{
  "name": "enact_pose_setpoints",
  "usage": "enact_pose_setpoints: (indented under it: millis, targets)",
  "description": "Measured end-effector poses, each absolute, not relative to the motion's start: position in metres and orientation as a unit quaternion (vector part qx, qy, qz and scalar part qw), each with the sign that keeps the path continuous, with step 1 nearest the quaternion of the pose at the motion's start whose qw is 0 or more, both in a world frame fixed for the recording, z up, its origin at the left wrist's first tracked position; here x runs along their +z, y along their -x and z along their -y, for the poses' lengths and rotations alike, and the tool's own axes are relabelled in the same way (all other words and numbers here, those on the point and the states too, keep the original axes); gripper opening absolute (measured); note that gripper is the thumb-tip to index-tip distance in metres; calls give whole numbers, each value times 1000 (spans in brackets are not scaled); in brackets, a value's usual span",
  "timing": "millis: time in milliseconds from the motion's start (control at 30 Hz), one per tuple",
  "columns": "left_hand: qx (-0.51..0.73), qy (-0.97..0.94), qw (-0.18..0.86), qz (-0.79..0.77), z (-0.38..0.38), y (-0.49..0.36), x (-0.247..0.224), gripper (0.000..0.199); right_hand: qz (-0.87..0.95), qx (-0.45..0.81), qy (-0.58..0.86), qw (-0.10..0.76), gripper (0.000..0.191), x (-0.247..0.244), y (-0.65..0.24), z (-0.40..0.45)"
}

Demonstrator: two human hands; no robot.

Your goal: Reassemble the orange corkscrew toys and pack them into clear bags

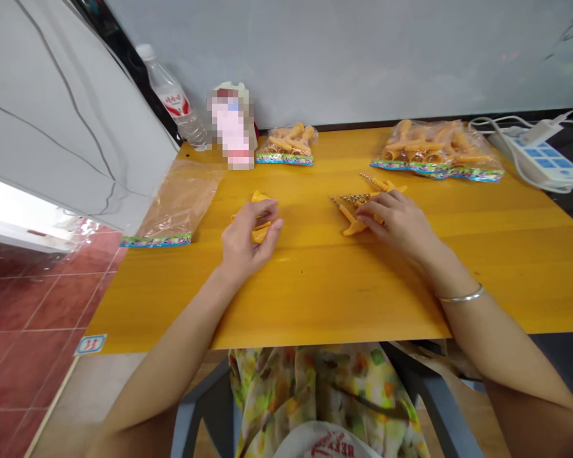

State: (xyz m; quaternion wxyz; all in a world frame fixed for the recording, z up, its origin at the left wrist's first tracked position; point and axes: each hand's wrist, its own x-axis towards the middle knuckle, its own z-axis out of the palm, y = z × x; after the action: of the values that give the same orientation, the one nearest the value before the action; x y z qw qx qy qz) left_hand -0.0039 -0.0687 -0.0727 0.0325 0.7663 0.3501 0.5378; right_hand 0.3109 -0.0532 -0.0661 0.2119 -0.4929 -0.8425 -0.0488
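Note:
My left hand (248,238) hovers around a few yellow plastic pieces (260,196) left of the table's middle. Its fingers are curled with a gap to the thumb, and nothing shows gripped between them. To the right, my right hand (401,219) has its fingers closed over a small group of yellow plastic handles with twisted, corkscrew-like metal tips (347,215). The metal tips point left and up. My fingers partly hide the handles, so how many lie beneath cannot be made out.
Behind lie a small bag of yellow pieces (289,145) and a larger bag (434,151). A flat clear bag (179,200) lies at left, near a water bottle (174,98) and a blurred upright pink item (232,127). A power strip (542,156) with cables sits at right.

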Motion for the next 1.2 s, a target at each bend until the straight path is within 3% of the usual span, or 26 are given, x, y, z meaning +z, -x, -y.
enact_pose_setpoints:
  millis: [100, 200, 300, 367, 533, 700, 800, 1000, 1200]
  targets:
    - [594, -705, 50, -384, 62, 12, -71, 21, 851, -90, 497, 146, 29, -67, -315, 55]
    - [633, -658, 27, -407, 54, 20, -68, 28, 863, -110, 483, 103, 31, -71, -317, 56]
    - [609, -667, -6, -428, 48, 30, -67, 23, 871, -117, 469, 82, 32, -76, -318, 52]
    - [516, -738, -23, -433, 46, 37, -66, 19, 876, -116, 461, 80, 31, -79, -316, 50]
    - [192, -881, -109, -417, 44, 45, -63, 37, 890, -106, 436, 79, 33, -80, -303, 55]
    - [72, -884, -152, -435, 46, 40, -62, 28, 901, -81, 418, 85, 31, -76, -291, 60]
    - [94, -887, -107, -440, 49, 33, -63, 22, 895, -34, 416, 158, 26, -72, -290, 61]
    - [293, -853, 155, -404, 62, 5, -70, 20, 735, 245, 441, 453, 29, -72, -293, 63]
    - [337, -825, 245, -383, 64, -9, -89, 24, 692, 318, 435, 480, 27, -80, -286, 63]
